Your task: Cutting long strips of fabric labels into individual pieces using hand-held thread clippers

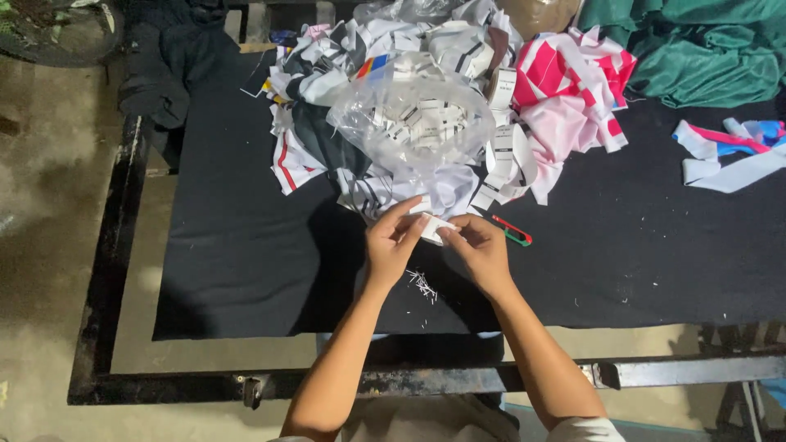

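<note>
From the head camera, your left hand (391,242) and right hand (481,248) meet over the black cloth-covered table (246,245), both pinching one small white fabric label (434,227) between fingertips. Each hand is closed on an end of it, left from the upper left, right from the lower right. The label sits just in front of the pile, above the table's near edge, and its long axis runs roughly left to right, tilted slightly down toward your right hand.

As for progress, a scatter of tiny white thread clippings (422,285) lies on the cloth just below your hands, which suggests some trimming is already done. Much looks left: the clear plastic bag of white labels (417,123) is still full, and a strip of joined white labels (503,155) hangs beside it over the heap of white, black and pink fabric pieces (458,65). A small red and green thread snipper (513,232) lies on the cloth just right of your right hand, untouched.
</note>
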